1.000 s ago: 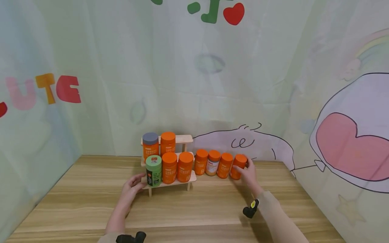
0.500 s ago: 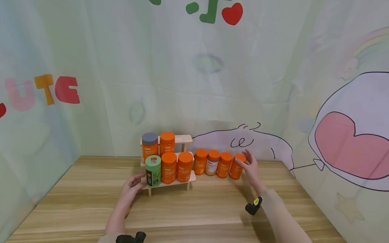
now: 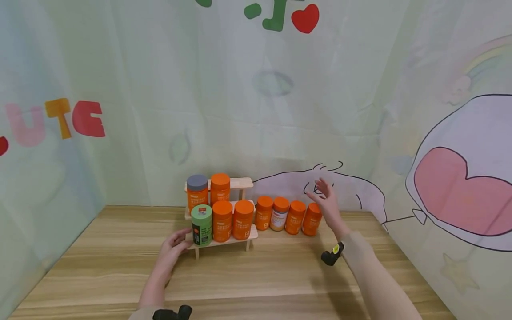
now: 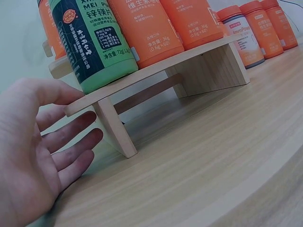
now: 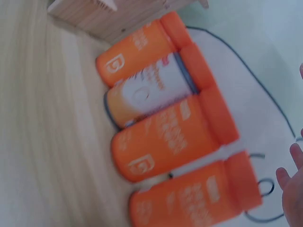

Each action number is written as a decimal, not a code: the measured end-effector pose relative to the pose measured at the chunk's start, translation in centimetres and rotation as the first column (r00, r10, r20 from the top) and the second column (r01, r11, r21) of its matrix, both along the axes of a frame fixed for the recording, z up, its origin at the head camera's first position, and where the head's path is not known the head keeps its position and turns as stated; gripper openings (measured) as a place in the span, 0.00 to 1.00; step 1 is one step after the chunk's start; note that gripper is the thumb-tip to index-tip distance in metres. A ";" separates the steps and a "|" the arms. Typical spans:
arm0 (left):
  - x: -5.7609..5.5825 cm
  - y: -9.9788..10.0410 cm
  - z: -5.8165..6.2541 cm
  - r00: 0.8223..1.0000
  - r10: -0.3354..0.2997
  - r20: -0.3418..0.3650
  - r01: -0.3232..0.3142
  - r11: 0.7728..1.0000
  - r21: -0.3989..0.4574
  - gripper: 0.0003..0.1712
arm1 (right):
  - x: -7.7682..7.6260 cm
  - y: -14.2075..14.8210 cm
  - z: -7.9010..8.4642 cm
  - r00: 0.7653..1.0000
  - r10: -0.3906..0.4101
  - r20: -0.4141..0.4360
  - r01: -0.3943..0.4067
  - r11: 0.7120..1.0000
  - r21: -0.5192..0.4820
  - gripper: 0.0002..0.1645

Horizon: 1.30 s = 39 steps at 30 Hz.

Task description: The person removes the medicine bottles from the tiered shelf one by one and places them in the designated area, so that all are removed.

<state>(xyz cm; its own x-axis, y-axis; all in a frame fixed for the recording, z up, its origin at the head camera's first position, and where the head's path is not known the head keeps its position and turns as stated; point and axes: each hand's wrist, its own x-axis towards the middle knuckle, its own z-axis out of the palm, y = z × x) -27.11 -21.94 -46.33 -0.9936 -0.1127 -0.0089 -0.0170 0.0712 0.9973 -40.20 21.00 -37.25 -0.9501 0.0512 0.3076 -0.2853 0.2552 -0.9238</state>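
Against the pale backdrop (image 3: 160, 75), on the wood table (image 3: 260, 280), I have the left hand (image 3: 171, 249) gripping the front left end of the rack (image 4: 215, 68), beside the green jar (image 3: 202, 226); my right hand (image 3: 329, 203) hangs empty, fingers loose and parted, near the end jar (image 3: 311, 221); that one stands on the table, rightmost of four.

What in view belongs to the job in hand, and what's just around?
Seemingly part of the job:
- rack, touched by the left hand
- green jar
- grey-lidded jar
- orange jars
- white-labelled jar
- right hand

Just around:
- table
- backdrop
- black wrist devices
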 end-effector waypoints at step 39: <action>0.3 0.1 0.1 1.000 0.017 -0.015 -0.017 1.000 0.007 0.31 | 1.6 -18.7 6.9 0.854 0.521 -0.007 -0.517 0.849 0.109 0.49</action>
